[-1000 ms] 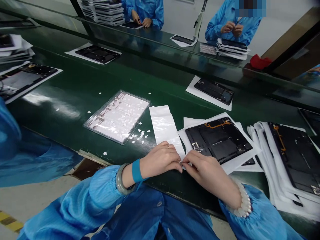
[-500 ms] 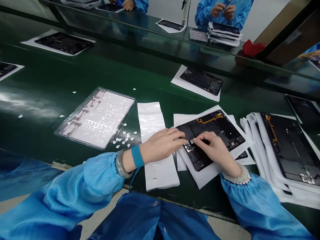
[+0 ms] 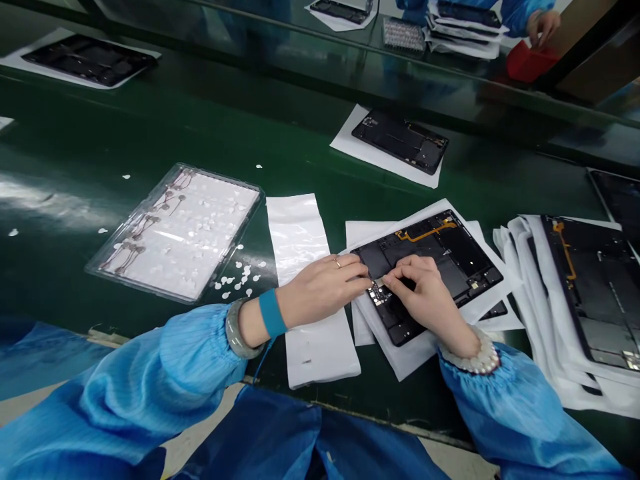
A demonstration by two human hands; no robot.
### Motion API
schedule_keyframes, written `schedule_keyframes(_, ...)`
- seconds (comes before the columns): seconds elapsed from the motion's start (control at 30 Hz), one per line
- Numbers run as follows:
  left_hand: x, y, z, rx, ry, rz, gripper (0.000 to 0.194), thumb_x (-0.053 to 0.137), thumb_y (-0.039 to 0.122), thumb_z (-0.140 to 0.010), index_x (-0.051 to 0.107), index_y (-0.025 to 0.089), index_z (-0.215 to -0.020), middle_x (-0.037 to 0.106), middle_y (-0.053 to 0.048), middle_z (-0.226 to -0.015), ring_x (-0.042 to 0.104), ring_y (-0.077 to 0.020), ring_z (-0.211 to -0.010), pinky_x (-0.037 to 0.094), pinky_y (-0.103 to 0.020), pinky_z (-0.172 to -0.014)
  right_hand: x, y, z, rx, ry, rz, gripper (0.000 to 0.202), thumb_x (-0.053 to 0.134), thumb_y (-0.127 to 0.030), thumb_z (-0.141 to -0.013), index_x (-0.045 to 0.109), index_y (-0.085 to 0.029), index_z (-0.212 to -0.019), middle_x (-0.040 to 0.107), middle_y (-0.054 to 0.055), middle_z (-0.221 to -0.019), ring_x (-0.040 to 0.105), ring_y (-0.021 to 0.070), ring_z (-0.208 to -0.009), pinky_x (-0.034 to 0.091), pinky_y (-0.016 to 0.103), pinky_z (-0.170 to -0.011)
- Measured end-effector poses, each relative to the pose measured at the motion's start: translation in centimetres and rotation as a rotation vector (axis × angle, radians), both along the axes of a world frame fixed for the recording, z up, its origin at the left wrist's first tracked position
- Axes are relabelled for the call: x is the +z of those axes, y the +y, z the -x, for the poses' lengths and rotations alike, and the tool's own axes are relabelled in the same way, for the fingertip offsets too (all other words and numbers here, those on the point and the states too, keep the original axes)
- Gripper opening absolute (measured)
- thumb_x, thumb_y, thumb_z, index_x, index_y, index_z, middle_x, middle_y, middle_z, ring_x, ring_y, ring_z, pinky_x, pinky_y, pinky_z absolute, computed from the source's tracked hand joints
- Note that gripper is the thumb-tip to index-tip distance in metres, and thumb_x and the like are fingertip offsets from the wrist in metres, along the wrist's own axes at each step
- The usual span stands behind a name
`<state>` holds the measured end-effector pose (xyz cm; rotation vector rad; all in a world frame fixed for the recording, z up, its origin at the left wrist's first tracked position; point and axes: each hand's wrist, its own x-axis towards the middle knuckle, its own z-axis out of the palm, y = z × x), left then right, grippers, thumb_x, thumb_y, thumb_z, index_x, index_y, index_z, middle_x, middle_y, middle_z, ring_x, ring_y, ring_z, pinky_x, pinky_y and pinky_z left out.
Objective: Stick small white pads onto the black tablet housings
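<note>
A black tablet housing [image 3: 435, 267] with an orange flex cable [image 3: 427, 231] lies tilted on white sheets [image 3: 400, 360]. My left hand [image 3: 325, 287] reaches over its left edge, thumb and fingers drawn together beside the small circuit board [image 3: 381, 295]; whatever lies between them is hidden. From the other side my right hand [image 3: 423, 290] pinches a small pale strip [image 3: 379, 283] at the board. Both hands touch or almost touch the housing. A second dark housing [image 3: 495, 311] peeks out underneath.
A clear tray [image 3: 200, 227] with wired round parts stands left, beside several white tabs [image 3: 245, 273]. White paper [image 3: 310, 233] lies mid-table. At right is a stack of wrapped housings [image 3: 590, 287]. Another housing [image 3: 400, 143] lies beyond. Across the bench, a person's hand [image 3: 544, 27] touches a red box [image 3: 530, 61].
The view has shifted slightly. My hands stay at the board, with the right fingers a little more curled. Across the bench, a person's hand has moved to the red box.
</note>
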<state>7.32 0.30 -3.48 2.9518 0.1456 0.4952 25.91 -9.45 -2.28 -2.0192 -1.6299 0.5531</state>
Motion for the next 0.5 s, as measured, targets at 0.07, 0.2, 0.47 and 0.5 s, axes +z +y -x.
schedule_keyframes(0.07,-0.02,-0.02,0.03,-0.001,0.004,-0.004,0.020,0.042,0.012,-0.094,0.061,0.013,-0.101,0.063,-0.007,-0.106,0.054,-0.0212,-0.104,0.049,-0.035,-0.089,-0.01,-0.04,0.09,-0.008,-0.001,0.000,0.018,0.058,-0.029,-0.083,0.065,-0.024,-0.068,0.060,0.004,-0.085,0.047,0.0245,-0.090,0.035,0.044,-0.088)
schedule_keyframes(0.2,-0.09,-0.03,0.09,0.004,-0.002,-0.005,0.020,0.042,0.013,-0.094,0.061,0.014,-0.102,0.063,-0.007,-0.107,0.054,-0.0212,-0.105,0.049,-0.035,-0.088,-0.16,-0.09,0.10,-0.009,-0.017,-0.011,0.019,0.057,-0.030,-0.083,0.065,-0.024,-0.068,0.060,0.004,-0.084,0.048,0.0247,-0.091,0.035,0.044,-0.087)
schedule_keyframes(0.47,-0.16,-0.03,0.11,0.005,0.001,-0.022,0.021,0.041,0.012,-0.094,0.061,0.014,-0.102,0.063,-0.007,-0.106,0.054,-0.0210,-0.104,0.049,-0.035,-0.086,-0.27,-0.06,0.12,-0.015,-0.025,-0.031,0.019,0.056,-0.031,-0.083,0.066,-0.024,-0.068,0.059,0.005,-0.082,0.048,0.0245,-0.087,0.036,0.044,-0.085)
schedule_keyframes(0.5,-0.18,-0.04,0.11,0.006,0.005,-0.024,0.021,0.042,0.012,-0.094,0.060,0.014,-0.103,0.063,-0.007,-0.106,0.054,-0.0211,-0.104,0.048,-0.035,-0.086,-0.27,-0.07,0.14,-0.015,-0.023,-0.030,0.019,0.057,-0.031,-0.083,0.065,-0.024,-0.068,0.059,0.005,-0.082,0.048,0.0245,-0.087,0.036,0.044,-0.085)
